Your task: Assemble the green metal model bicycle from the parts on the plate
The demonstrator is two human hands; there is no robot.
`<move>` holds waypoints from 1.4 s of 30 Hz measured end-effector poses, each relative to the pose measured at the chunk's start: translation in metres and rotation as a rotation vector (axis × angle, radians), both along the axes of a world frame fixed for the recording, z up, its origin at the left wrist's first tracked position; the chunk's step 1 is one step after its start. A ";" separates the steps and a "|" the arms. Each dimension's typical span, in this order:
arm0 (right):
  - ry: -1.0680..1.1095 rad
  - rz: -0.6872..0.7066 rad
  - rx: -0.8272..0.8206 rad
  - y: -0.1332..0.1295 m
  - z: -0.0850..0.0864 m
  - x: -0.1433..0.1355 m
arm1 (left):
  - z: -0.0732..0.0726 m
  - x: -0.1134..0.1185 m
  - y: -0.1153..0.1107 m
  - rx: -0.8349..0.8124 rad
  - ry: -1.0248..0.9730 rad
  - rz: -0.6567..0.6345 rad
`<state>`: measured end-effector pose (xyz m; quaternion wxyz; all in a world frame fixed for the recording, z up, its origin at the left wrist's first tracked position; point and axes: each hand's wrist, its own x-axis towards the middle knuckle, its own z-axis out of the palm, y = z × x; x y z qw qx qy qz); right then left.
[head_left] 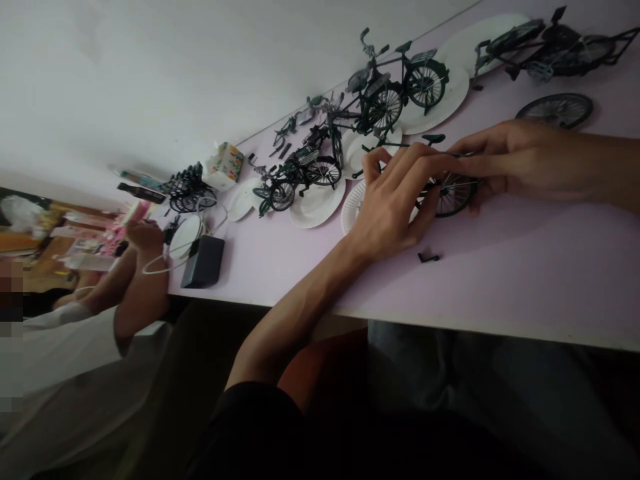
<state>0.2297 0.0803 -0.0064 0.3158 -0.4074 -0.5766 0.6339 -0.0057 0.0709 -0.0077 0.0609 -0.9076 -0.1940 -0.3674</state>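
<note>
Between my hands is a dark miniature bicycle (454, 195), upright on the table, its saddle and spoked rear wheel showing. My left hand (400, 190) is closed around the frame, with the fingers hiding much of the middle and front. From the right, my right hand (500, 157) grips the rear wheel, fingertips partly behind it. A small bent black part (429, 257) lies on the table just below my left hand. Behind my right wrist rests a loose spoked wheel (555, 110).
Several finished-looking model bicycles (425, 83) stand on white paper plates (320, 203) along the wall. A larger bicycle part (560, 50) lies at the back right. Leftward are a dark box (203, 261), a tissue box (227, 163) and another person's arm (143, 280).
</note>
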 end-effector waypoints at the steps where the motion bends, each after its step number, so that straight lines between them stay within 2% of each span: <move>1: 0.003 0.003 0.001 0.001 -0.001 0.000 | 0.000 0.001 0.000 -0.019 0.008 0.008; 6: 0.004 -0.002 -0.011 0.002 -0.004 0.001 | -0.004 0.002 0.001 -0.099 0.045 0.122; 10: 0.005 -0.006 0.002 0.002 -0.004 0.001 | -0.005 0.003 0.001 -0.076 0.027 0.120; 13: 0.009 0.010 0.008 0.002 -0.004 0.001 | -0.005 0.004 0.001 -0.120 0.051 0.144; 22: 0.032 -0.006 -0.011 -0.002 0.002 -0.002 | -0.004 0.002 -0.002 -0.161 -0.032 0.095; 28: 0.048 -0.006 0.011 0.000 -0.001 -0.001 | -0.004 0.001 0.001 -0.128 -0.096 -0.009; 35: 0.089 0.051 0.053 0.005 -0.007 0.000 | -0.006 0.003 0.001 -0.196 -0.083 0.065; 42: 0.074 0.080 0.104 0.007 -0.011 0.003 | -0.008 0.008 0.000 -0.164 -0.145 0.077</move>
